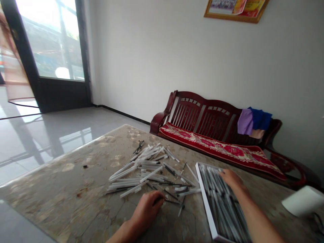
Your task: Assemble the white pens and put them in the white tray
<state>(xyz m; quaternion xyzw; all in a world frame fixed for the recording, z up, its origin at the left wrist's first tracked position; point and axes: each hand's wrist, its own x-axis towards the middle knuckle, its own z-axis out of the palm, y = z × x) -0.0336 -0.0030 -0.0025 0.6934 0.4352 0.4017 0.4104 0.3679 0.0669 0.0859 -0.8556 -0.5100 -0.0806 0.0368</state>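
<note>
1. While my right hand (234, 180) is at the far part of the white box (208, 206), its fingertips seem to meet the slim tubes (220, 202) packed inside; I cannot tell whether they pinch one or merely rest there.
2. My left hand (146, 206) is low over the table (101, 189), at the near side of a loose heap (149, 163), its fingers curled inward; what they hold, if anything, is hidden from me.
3. The tubes lie in two places: roughly lengthwise and close together in the box, and crossing at many angles in the heap to its left, with dark thin rods (171, 194) scattered nearest me.
4. I judge each tube light, stiff and probably smooth plastic, so it would roll or slip under a careless fingertip; the rods look slighter and may bend more easily.
5. From the heap, I'd take a tube mid-length between thumb and forefinger, pressing lightly; in the snug box, an end gives better purchase.
6. Near the glasses (138, 147), at the heap's far edge, sliding would be riskier than lifting.
</note>
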